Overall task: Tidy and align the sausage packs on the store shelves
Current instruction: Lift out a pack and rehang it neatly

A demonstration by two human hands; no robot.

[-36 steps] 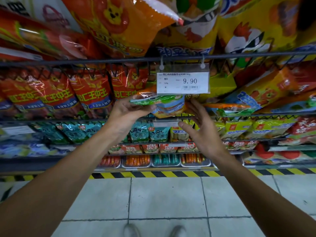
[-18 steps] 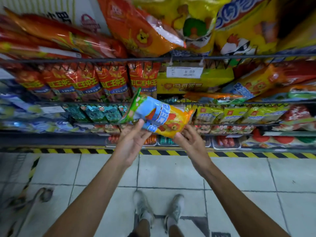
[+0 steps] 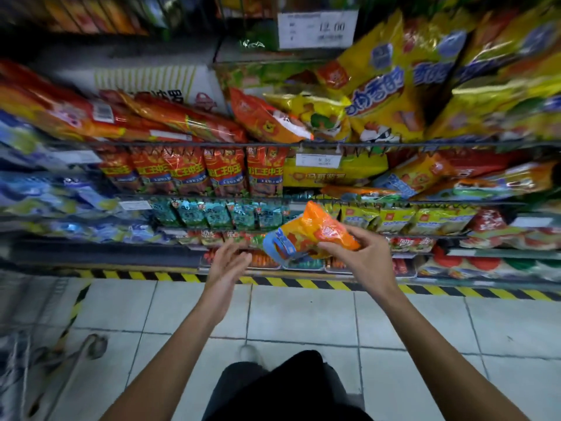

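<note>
While gripped by the right hand (image 3: 362, 259), the pack (image 3: 306, 235) sits tilted in the air in front of the shelves (image 3: 273, 144), long axis running from its blue end at lower left to its orange end at upper right, printed face toward the camera. It hangs below the row of red packs (image 3: 209, 173) and in front of the teal packs (image 3: 218, 214) on the rail under them. Right arm reaches forward from lower right, wrist bent inward; thumb sits on the pack's near face and the fingers curl round its right side and back, holding the orange half. Left hand (image 3: 226, 264) is just left of the pack, not touching it, palm turned toward it, fingers straight and slightly spread, blurred by motion. Left arm comes up from lower left, roughly parallel with the right. Yellow packs (image 3: 379, 98) pile above and right of the held pack, on the upper shelf. Price tag (image 3: 318, 161) hangs on the rail above it. Striped floor tape (image 3: 303, 282) runs under both hands.
</note>
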